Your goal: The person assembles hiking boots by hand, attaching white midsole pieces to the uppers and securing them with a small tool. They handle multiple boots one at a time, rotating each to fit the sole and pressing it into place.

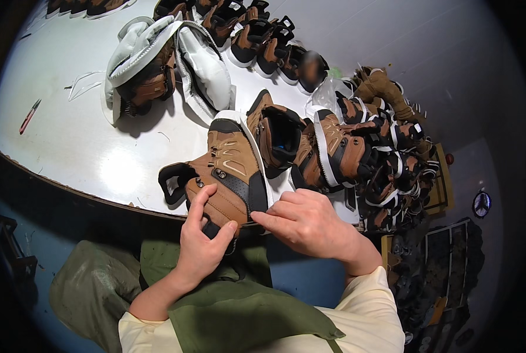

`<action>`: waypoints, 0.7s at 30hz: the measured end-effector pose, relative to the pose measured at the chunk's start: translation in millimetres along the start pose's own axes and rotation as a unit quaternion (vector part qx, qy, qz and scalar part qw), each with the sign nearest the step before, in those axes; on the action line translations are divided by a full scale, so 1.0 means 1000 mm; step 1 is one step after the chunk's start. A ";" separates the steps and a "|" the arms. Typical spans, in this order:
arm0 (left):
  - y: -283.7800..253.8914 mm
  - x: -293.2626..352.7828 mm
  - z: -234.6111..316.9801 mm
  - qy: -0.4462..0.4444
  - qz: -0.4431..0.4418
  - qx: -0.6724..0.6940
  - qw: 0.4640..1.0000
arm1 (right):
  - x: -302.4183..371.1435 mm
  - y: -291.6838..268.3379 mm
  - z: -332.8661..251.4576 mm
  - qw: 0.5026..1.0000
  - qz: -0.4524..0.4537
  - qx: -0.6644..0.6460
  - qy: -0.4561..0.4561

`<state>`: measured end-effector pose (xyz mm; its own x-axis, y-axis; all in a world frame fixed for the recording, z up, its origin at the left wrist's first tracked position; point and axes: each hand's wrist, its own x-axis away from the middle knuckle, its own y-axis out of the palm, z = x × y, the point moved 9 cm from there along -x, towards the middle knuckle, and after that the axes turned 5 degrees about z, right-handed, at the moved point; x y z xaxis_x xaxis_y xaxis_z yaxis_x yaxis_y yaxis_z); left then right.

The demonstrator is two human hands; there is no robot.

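one left hand [199, 244], one right hand [310, 223], one near boot [235, 159], one far-left white zippered bag [199, 67], one red-handled tool [26, 122] at left; piled boots [386, 126] at right, overlapping beyond count.

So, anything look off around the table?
Only the boot heap at right: piled and tipped at different angles, unlike the neat row of boots along the back of the table. No visible damage on the brown boot in the left hand.

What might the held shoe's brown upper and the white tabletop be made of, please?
Brown upper: apparently leather or imitation, mostly matte, judging by its dull surface and stitched seams.
White tabletop: perhaps laminate or painted board, smooth and glossy, given its bright reflection.
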<state>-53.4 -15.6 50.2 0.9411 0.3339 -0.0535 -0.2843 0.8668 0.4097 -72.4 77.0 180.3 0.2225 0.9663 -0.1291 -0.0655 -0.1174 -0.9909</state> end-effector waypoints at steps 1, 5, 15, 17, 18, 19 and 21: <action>-0.001 -0.001 -0.001 -0.001 0.000 -0.001 1.000 | -0.001 0.002 0.001 1.000 -0.003 0.000 0.000; 0.000 0.001 -0.002 0.001 -0.001 -0.014 1.000 | 0.000 -0.001 0.001 1.000 0.001 -0.004 0.002; 0.001 0.001 -0.002 0.001 -0.002 -0.014 1.000 | -0.005 -0.002 0.001 1.000 -0.020 -0.005 -0.001; 0.001 0.001 -0.001 0.002 -0.001 -0.015 1.000 | -0.007 -0.002 0.000 1.000 -0.019 -0.005 -0.004; 0.001 0.001 -0.001 0.002 0.000 -0.016 1.000 | -0.008 -0.002 -0.001 1.000 -0.018 -0.004 -0.006; 0.001 0.001 0.000 0.001 0.000 -0.018 1.000 | -0.009 -0.003 -0.002 1.000 -0.016 -0.003 -0.008; 0.001 0.001 0.000 -0.002 -0.001 -0.021 1.000 | -0.009 -0.002 -0.003 1.000 -0.017 0.000 -0.004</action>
<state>-52.8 -14.6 50.0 0.9421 0.3316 -0.0504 -0.2907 0.8822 0.3705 -71.5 67.9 183.8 0.2158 0.9718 -0.0955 -0.0588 -0.0847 -0.9947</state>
